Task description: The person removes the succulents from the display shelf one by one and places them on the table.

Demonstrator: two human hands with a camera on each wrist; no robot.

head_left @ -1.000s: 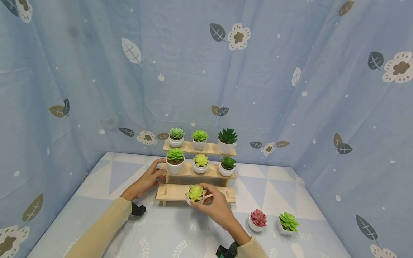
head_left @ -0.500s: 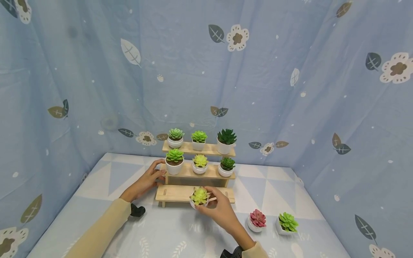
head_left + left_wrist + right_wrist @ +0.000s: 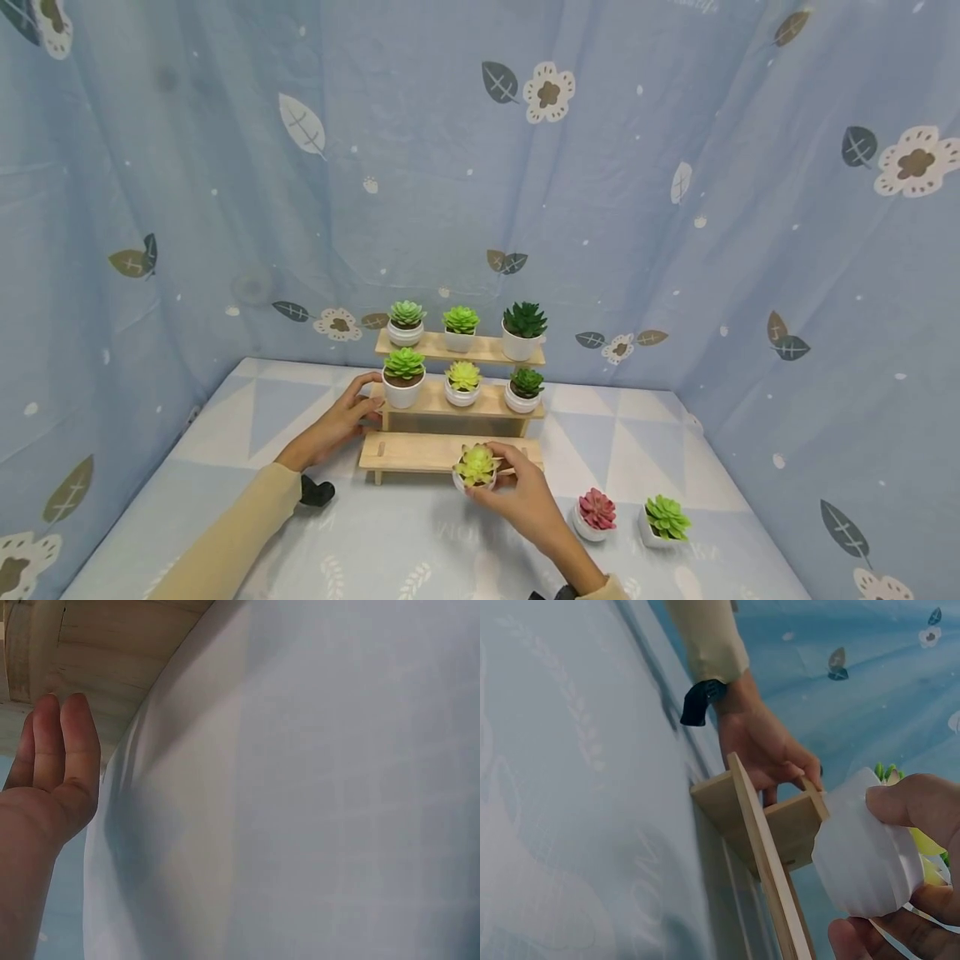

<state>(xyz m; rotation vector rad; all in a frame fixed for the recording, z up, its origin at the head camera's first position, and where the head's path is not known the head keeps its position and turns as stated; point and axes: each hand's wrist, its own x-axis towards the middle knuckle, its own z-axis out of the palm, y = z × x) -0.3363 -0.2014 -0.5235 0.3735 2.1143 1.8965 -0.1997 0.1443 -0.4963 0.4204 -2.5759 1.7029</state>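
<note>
The right hand [image 3: 522, 497] grips a small round white pot holding a yellow-green, pointed-leaf artificial succulent [image 3: 476, 467], thumb and fingers pinching its sides, held over the front edge of the lowest shelf of a three-tier pale wooden stand [image 3: 420, 450]; whether the pot's base touches that shelf is hard to tell. The left hand [image 3: 341, 423] holds the left end of the stand at the middle shelf, beside a round white pot with a bright green succulent [image 3: 403, 379]. That shelf also bears a yellow succulent in a ribbed white pot [image 3: 462, 384] and a dark green one in a ribbed white pot [image 3: 524, 391]. Three more white-potted green succulents line the top shelf. On the blue-and-white patterned tablecloth [image 3: 375, 533], right of the stand, a dark pink succulent in a white pot [image 3: 596, 514] sits near a light green succulent in a white pot [image 3: 664, 522].
</note>
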